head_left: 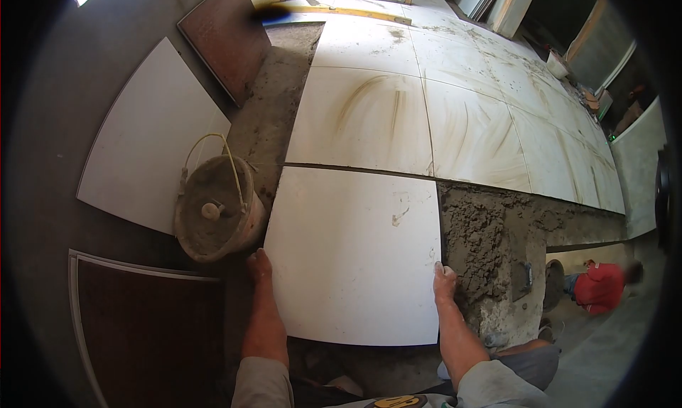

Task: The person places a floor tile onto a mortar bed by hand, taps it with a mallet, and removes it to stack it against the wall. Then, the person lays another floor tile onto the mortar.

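Observation:
A large white floor tile (355,259) lies in front of me, its far edge close to the row of laid tiles (355,116) with a narrow dark gap between. My left hand (261,264) grips the tile's left edge, fingers wrapped around the side. On the opposite edge, my right hand (445,281) is closed with the thumb side uppermost and the fingertips hidden. Rough wet mortar (476,237) spreads just right of the tile. What lies beneath the tile is hidden.
A mortar-filled bucket (217,212) stands left of the tile. White and brown panels (153,138) lean on the left wall. A yellow level (369,14) lies far off. A trowel (526,276) rests on the right. A person in red (598,288) is beyond the opening.

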`<state>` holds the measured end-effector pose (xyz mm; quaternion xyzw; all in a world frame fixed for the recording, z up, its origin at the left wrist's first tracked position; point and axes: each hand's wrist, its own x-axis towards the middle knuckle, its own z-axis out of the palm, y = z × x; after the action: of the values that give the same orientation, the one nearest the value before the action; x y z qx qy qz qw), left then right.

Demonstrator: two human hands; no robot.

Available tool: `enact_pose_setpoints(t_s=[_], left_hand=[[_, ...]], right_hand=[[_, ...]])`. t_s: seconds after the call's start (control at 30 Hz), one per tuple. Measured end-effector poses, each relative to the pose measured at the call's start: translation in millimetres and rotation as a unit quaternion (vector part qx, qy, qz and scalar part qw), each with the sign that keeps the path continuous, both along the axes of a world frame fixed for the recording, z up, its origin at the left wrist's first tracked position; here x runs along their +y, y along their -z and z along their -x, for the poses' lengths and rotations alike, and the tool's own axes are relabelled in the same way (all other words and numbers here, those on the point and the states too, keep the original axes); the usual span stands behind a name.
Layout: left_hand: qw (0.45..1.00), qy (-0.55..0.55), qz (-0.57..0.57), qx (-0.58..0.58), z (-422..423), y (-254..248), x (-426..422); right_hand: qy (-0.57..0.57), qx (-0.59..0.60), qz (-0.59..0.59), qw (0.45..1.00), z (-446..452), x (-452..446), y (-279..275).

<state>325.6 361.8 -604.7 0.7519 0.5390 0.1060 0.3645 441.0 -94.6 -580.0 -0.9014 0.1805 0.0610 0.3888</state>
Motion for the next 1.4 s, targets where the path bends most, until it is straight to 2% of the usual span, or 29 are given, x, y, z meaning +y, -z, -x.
enact_pose_setpoints(t_s=[0.2,0.27,0.6,0.7,0.8,0.87,0.97,1.07,1.17,1.3,1.33,1.37,1.4], left_hand=[[0.999,-0.032,0.020,0.017,-8,-10,-5],[1.000,-0.020,0.021,0.008,-7,6,2],[0.999,-0.006,0.023,-0.030,-9,19,5],[0.999,0.007,-0.004,-0.054,5,70,22],[0.998,0.022,0.027,-0.051,7,79,27],[0.996,0.038,0.049,-0.058,7,81,29],[0.989,0.016,0.061,-0.131,12,94,32],[0.996,0.008,0.046,-0.074,14,99,32],[0.997,0.016,0.010,-0.074,8,67,14],[0.984,0.037,0.020,-0.171,12,79,22],[0.985,0.024,-0.020,-0.169,14,90,24],[0.990,0.030,-0.043,-0.133,14,77,16],[0.991,0.032,-0.080,-0.102,18,91,22]], right_hand=[[0.007,-0.014,0.015,1.000,-7,-1,12],[0.007,-0.004,0.016,1.000,-8,-1,8],[0.018,0.001,-0.011,1.000,-12,1,12],[0.015,-0.020,0.004,1.000,-14,-1,24],[-0.006,-0.034,0.028,0.999,-13,-4,25],[0.002,-0.003,0.045,0.999,-14,-1,19],[-0.002,-0.006,0.065,0.998,-13,0,20],[-0.013,0.001,0.091,0.996,-12,2,19],[-0.020,0.015,0.080,0.996,-13,3,14],[-0.042,0.012,0.108,0.993,-13,-2,17],[-0.059,0.005,0.112,0.992,-15,-4,23],[-0.070,0.001,0.113,0.991,-15,-4,23],[-0.076,-0.003,0.114,0.991,-14,-3,19]])
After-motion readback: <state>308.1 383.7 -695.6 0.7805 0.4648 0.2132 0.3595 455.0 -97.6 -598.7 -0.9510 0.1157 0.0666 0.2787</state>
